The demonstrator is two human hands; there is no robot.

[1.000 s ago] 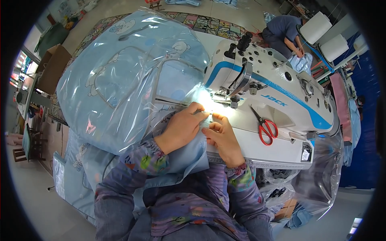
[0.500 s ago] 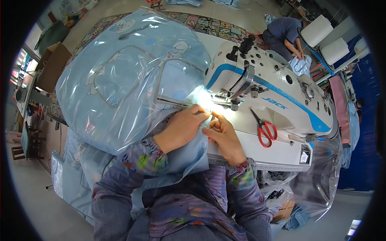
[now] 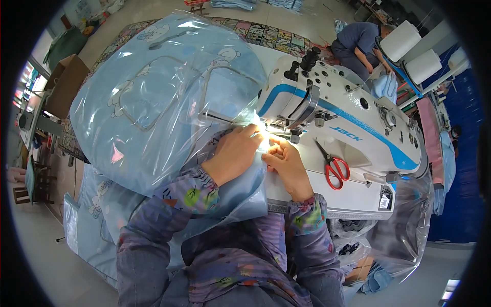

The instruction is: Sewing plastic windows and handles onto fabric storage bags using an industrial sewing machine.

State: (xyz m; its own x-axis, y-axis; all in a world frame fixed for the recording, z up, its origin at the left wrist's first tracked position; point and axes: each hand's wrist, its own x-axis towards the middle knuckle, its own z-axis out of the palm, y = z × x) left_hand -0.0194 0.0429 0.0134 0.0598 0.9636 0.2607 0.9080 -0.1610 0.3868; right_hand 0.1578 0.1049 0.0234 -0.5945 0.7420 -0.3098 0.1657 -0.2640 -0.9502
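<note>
Now both hands, left hand (image 3: 232, 153) & right hand (image 3: 287, 166), pinch light-blue bag (image 3: 153, 107) (clear plastic) under sewing machine (image 3: 353, 133).

both hands (image 3: 261, 156) meet, fingers (image 3: 271, 152) curled, palms down.

Left hand (image 3: 232, 153), right hand (image 3: 286, 166) press blue plastic-covered fabric (image 3: 153, 102) at sewing machine (image 3: 348, 133) needle; red scissors (image 3: 335, 168) beside.
</note>
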